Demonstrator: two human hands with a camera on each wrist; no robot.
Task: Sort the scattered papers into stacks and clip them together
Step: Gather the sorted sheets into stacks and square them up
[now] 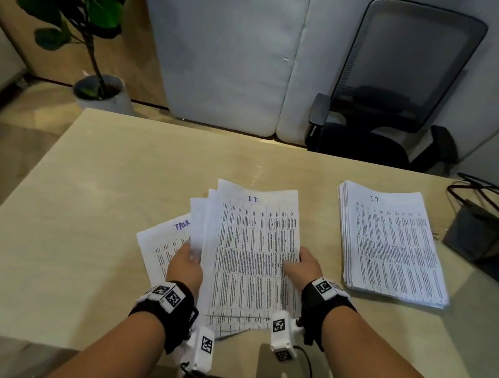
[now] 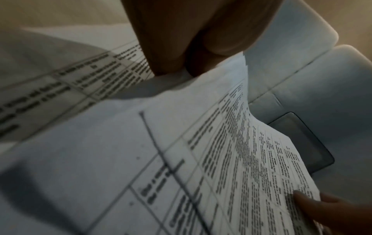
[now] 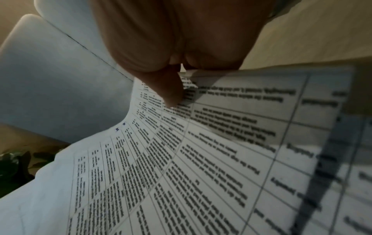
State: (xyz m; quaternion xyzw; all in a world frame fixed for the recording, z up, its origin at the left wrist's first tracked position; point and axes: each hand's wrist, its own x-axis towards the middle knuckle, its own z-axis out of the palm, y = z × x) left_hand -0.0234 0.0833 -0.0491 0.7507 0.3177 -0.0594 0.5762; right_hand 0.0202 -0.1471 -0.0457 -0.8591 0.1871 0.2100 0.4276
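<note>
I hold a fanned bundle of printed sheets (image 1: 252, 252) above the middle of the wooden desk (image 1: 99, 188). Its top sheet carries a table of text and a blue "I.T." heading. My left hand (image 1: 186, 261) grips the bundle's left edge, thumb on top. My right hand (image 1: 298, 266) pinches its right edge, thumb (image 3: 171, 89) pressed on the print. A sheet headed "TASK" (image 1: 165, 241) pokes out at the bundle's lower left. The left wrist view shows the sheets (image 2: 201, 151) close up and my right hand's fingertips (image 2: 310, 202) at their far edge. A squared stack of similar papers (image 1: 393, 245) lies flat at the desk's right.
A black mesh office chair (image 1: 394, 90) stands behind the desk. A potted plant (image 1: 96, 86) sits on the floor at the far left. Dark cables and a dark box (image 1: 477, 228) occupy the desk's right edge. White padded panels (image 1: 229, 43) form the back wall.
</note>
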